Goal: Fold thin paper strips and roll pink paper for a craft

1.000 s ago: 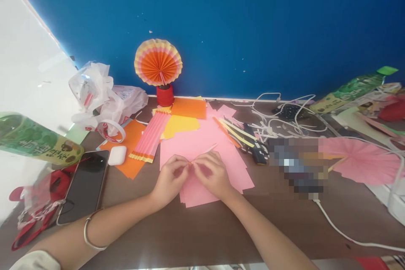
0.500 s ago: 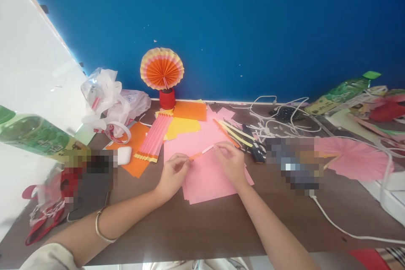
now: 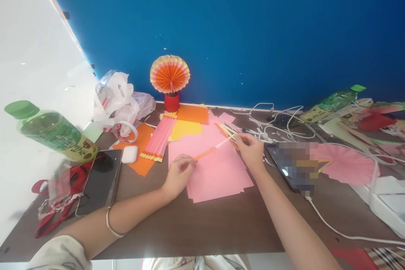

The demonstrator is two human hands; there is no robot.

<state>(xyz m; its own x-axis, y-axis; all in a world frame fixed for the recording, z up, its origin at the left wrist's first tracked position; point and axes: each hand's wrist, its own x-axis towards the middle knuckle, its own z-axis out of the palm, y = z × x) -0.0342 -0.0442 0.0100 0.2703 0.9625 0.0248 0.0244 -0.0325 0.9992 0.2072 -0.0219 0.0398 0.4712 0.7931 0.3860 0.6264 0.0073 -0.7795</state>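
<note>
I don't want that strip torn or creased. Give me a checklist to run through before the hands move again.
1. Left hand pinches the near end of the paper strip: ok.
2. Right hand pinches the far end: ok.
3. Strip stretched straight between the hands, no sag seen: ok.
4. Pink sheets lie flat under the strip: ok.
5. Loose strips and white cables crowd the right hand: not ok.
6. Tear or crease along the strip: cannot tell, too thin to see.
</note>
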